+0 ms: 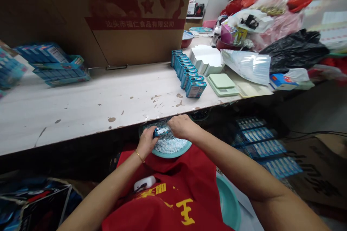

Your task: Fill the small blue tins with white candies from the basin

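Observation:
My left hand [147, 140] is closed around a small blue box [155, 132], held over a teal basin [173, 156] in my lap. White pellets [169, 145], small and rounded, fill the basin. More of them show at the box's side facing my other hand. My right hand [181, 125] is above the basin's right part, beside the box, with its fingers curled; whatever they hold is hidden. On the table, a row of blue boxes [195, 89] stands near a green scale [222, 83].
The table [108, 104] has a worn front edge just beyond my hands. A large carton [138, 47] stands at its back. Blue trays of boxes [61, 70] sit at left. Bags [295, 50] crowd the right. Packed boxes [267, 146] lie lower right, above another carton [314, 169].

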A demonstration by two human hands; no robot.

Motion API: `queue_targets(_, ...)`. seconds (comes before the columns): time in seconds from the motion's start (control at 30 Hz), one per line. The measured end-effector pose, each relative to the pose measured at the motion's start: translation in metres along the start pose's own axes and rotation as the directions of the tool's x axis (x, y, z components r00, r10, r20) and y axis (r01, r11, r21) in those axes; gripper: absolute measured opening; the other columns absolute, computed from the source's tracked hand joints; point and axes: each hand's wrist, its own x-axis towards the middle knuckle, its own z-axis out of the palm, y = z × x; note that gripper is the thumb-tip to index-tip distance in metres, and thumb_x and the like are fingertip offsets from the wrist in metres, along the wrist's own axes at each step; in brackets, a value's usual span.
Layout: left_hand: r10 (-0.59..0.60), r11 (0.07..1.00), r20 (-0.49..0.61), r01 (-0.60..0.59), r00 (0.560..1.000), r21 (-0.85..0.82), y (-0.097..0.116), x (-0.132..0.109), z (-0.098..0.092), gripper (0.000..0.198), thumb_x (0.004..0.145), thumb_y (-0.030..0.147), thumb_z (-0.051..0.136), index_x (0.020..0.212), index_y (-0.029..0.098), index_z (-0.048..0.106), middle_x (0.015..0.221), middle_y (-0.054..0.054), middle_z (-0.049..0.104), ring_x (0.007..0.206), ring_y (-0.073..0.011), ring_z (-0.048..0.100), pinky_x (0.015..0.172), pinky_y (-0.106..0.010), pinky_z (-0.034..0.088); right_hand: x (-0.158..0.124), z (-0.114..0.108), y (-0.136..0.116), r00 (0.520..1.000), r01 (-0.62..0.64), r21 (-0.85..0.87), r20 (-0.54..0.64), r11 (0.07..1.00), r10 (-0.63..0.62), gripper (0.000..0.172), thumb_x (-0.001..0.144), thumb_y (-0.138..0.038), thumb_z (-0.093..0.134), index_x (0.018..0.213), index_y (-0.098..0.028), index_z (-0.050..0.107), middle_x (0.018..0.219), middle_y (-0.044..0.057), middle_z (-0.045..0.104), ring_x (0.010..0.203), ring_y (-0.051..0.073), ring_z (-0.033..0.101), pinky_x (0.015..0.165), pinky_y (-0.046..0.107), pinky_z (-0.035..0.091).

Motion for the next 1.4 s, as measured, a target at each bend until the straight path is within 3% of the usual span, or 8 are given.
queue_targets(0.17, -0.071, 0.995, -0.045, 0.068, 0.996, -0.07, -0.007, -0.005, -0.007, 0.035, 0.072, 0.026, 0.055, 0.106, 0.018, 0.052, 0.09, -0.006, 0.058, 0.083, -0.0185, 0.052, 0.076, -0.031, 0.042, -0.018, 0.007, 0.026, 0.997, -0.064, 0.027, -0.032, 0.998, 0.065, 0.025, 0.076, -0.019, 0.043, 0.095, -0.018, 0.059, 0.095, 0.01, 0.063, 0.088, 0.023, 0.057, 0.075, 0.033, 0.04)
queue_targets(0.33, -0.165, 0.972, -0.092, 0.146, 0.982, -0.184, -0.023, -0.017, -0.026, 0.037, 0.073, 0.034, 0.054, 0.106, 0.019, 0.05, 0.092, -0.004, 0.06, 0.083, -0.0168, 0.055, 0.076, -0.029, 0.043, -0.017, 0.084, 0.056, 0.954, -0.296, 0.191, 0.117, 0.936, 0.278, 0.029, 0.076, -0.023, 0.05, 0.104, -0.021, 0.054, 0.102, 0.01, 0.061, 0.094, 0.023, 0.056, 0.077, 0.032, 0.039)
queue_targets(0.5, -0.259, 0.942, -0.126, 0.221, 0.958, -0.252, -0.029, -0.028, -0.045, 0.04, 0.071, 0.042, 0.055, 0.103, 0.019, 0.052, 0.093, -0.004, 0.06, 0.082, -0.0169, 0.056, 0.076, -0.029, 0.043, 0.036, 0.163, 0.014, 0.944, -0.329, 0.365, 0.162, 0.871, 0.288, 0.03, 0.079, -0.022, 0.047, 0.107, -0.019, 0.055, 0.103, 0.012, 0.062, 0.096, 0.022, 0.056, 0.079, 0.031, 0.039)
queue_targets(0.67, -0.353, 0.893, -0.138, 0.288, 0.926, -0.347, -0.036, -0.033, -0.05, 0.043, 0.067, 0.042, 0.057, 0.102, 0.017, 0.052, 0.091, -0.004, 0.061, 0.081, -0.0172, 0.056, 0.076, -0.029, 0.044, 0.062, 0.184, -0.001, 0.957, -0.287, 0.525, 0.126, 0.801, 0.26, 0.033, 0.079, -0.027, 0.048, 0.11, -0.02, 0.054, 0.1, 0.007, 0.063, 0.094, 0.018, 0.056, 0.076, 0.025, 0.04)
queue_targets(0.83, -0.346, 0.887, -0.142, 0.273, 0.927, -0.372, -0.039, -0.031, -0.043, 0.044, 0.067, 0.041, 0.058, 0.103, 0.017, 0.052, 0.093, -0.004, 0.061, 0.082, -0.0172, 0.056, 0.077, -0.029, 0.044, 0.033, 0.168, 0.035, 0.978, -0.138, 0.71, -0.014, 0.691, 0.21, 0.031, 0.073, -0.024, 0.055, 0.105, -0.02, 0.055, 0.096, 0.001, 0.063, 0.087, 0.015, 0.056, 0.075, 0.023, 0.041)
queue_targets(1.0, -0.228, 0.95, -0.118, 0.194, 0.967, -0.244, -0.027, -0.019, -0.028, 0.039, 0.071, 0.037, 0.056, 0.105, 0.019, 0.052, 0.092, -0.005, 0.06, 0.082, -0.0176, 0.055, 0.076, -0.03, 0.043, -0.001, 0.107, 0.056, 0.98, -0.019, 0.707, -0.126, 0.707, 0.153, 0.029, 0.072, -0.026, 0.055, 0.1, -0.021, 0.059, 0.089, 0.0, 0.063, 0.081, 0.015, 0.056, 0.071, 0.024, 0.041)
queue_targets(1.2, -0.093, 0.994, -0.082, 0.088, 0.992, -0.061, -0.01, -0.004, -0.009, 0.037, 0.07, 0.023, 0.055, 0.107, 0.017, 0.052, 0.093, -0.008, 0.058, 0.085, -0.0201, 0.052, 0.079, -0.034, 0.042, -0.007, 0.04, 0.042, 0.996, -0.053, 0.343, -0.053, 0.938, 0.075, 0.027, 0.074, -0.031, 0.052, 0.099, -0.027, 0.062, 0.096, 0.002, 0.065, 0.09, 0.02, 0.056, 0.074, 0.028, 0.04)
queue_targets(1.4, -0.052, 0.998, -0.065, 0.05, 0.997, -0.022, -0.004, -0.002, -0.002, 0.037, 0.069, 0.019, 0.055, 0.106, 0.017, 0.052, 0.093, -0.007, 0.057, 0.088, -0.0212, 0.05, 0.08, -0.034, 0.041, -0.002, 0.009, 0.006, 0.999, -0.035, 0.031, -0.012, 0.999, 0.036, 0.021, 0.075, -0.023, 0.046, 0.086, -0.017, 0.064, 0.086, 0.011, 0.065, 0.08, 0.024, 0.059, 0.07, 0.033, 0.041)
